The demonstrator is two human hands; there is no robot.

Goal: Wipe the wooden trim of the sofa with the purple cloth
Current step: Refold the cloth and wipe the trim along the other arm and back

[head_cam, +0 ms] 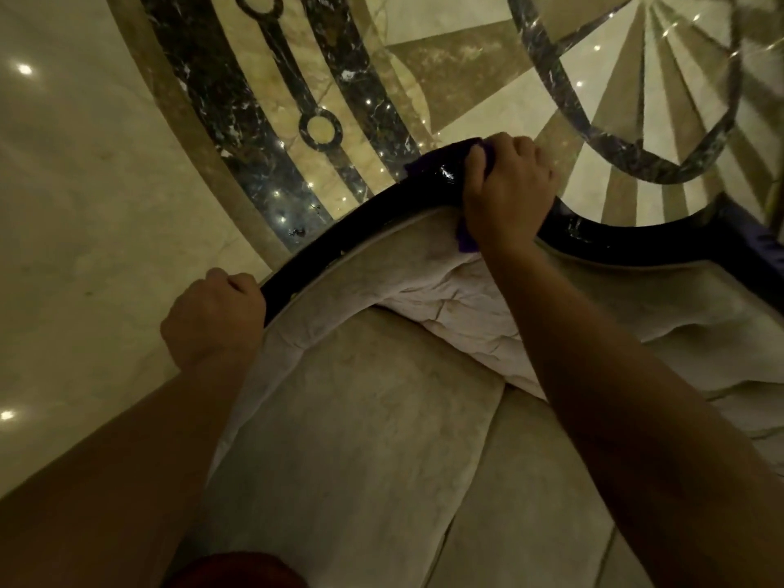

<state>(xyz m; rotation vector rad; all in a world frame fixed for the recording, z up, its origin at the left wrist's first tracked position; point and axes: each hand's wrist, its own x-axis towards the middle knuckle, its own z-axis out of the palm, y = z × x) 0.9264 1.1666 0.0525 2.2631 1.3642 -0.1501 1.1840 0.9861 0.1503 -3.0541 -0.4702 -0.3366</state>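
A dark glossy wooden trim (360, 220) curves along the top of a beige upholstered sofa (382, 418). My right hand (507, 193) is clamped over the crest of the trim and holds the purple cloth (594, 237) against the wood. Bits of cloth show above the fingers and below the palm; the rest is hidden under the hand. My left hand (214, 316) is a closed fist gripping the trim lower left, apart from the cloth.
Beyond the trim lies a polished marble floor (85, 205) with dark inlaid bands and circles and bright light reflections. A pale cushion (458, 299) sits crumpled under the trim. Something dark red (237, 572) shows at the bottom edge.
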